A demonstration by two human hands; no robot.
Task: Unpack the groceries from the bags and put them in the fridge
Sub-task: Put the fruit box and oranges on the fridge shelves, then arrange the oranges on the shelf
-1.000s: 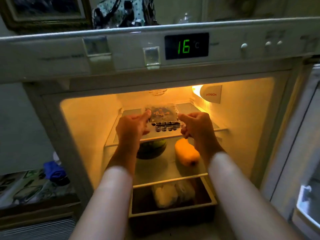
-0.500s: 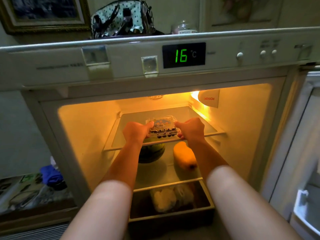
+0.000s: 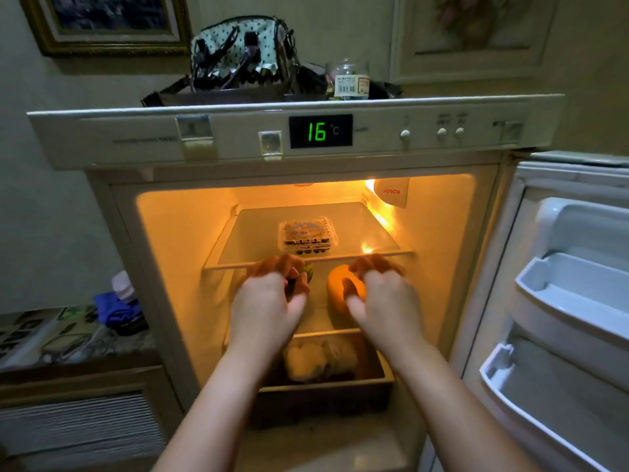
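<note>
A clear plastic box of dark berries [image 3: 308, 235] rests alone on the top glass shelf [image 3: 258, 243] of the open fridge. Below that shelf's front edge, my left hand [image 3: 272, 298] and my right hand [image 3: 381, 294] hang in the air, blurred, fingers loosely curled and apart, holding nothing. On the middle shelf an orange fruit [image 3: 337, 289] shows between the hands, and a dark green one [image 3: 308, 272] peeks out behind my left fingers. A pale bagged item [image 3: 320, 361] lies in the bottom drawer [image 3: 323, 393].
The fridge door [image 3: 565, 318] stands open at the right with white door racks. A spotted bag [image 3: 238, 52] and a jar [image 3: 350, 78] sit on top of the fridge. To the left, a low counter [image 3: 68, 338] carries blue cloth and papers.
Both hands let go of the berry box on the top shelf and pulled back toward me and downward. The box stays on the shelf.
</note>
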